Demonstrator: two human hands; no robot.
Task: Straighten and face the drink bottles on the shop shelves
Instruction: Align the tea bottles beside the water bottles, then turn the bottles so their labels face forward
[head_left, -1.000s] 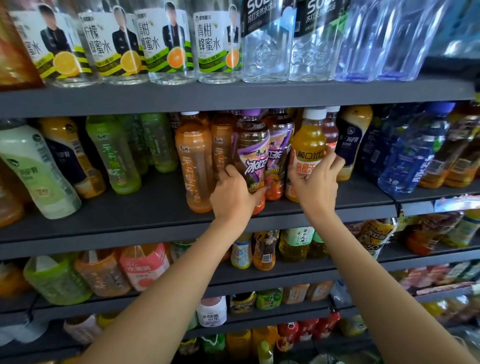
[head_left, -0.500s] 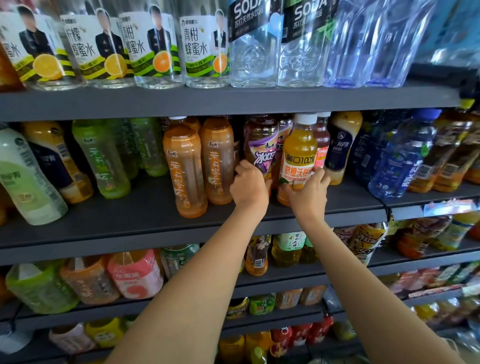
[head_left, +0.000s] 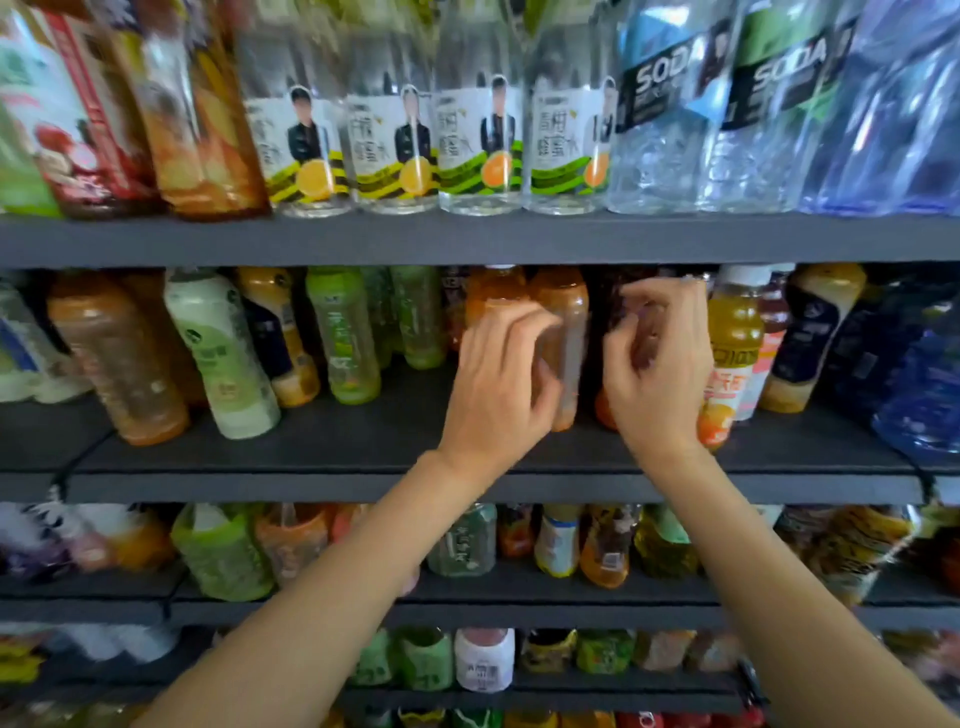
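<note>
On the dark shop shelf (head_left: 322, 441), both hands had climbed from bottle bases to mid-height: left grip (head_left: 501, 374) curled round an orange tea bottle (head_left: 566, 322), right grip (head_left: 657, 364) pinching the dark bottle (head_left: 605, 410) beside it, apparently turning labels forward.

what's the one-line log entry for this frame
shelf: middle | left hand: grips orange bottle | right hand: on dark bottle | image: blurred

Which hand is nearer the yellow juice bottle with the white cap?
Right. The right hand is just left of the yellow juice bottle, almost touching it; the left hand is further left, on an orange tea bottle.
</note>
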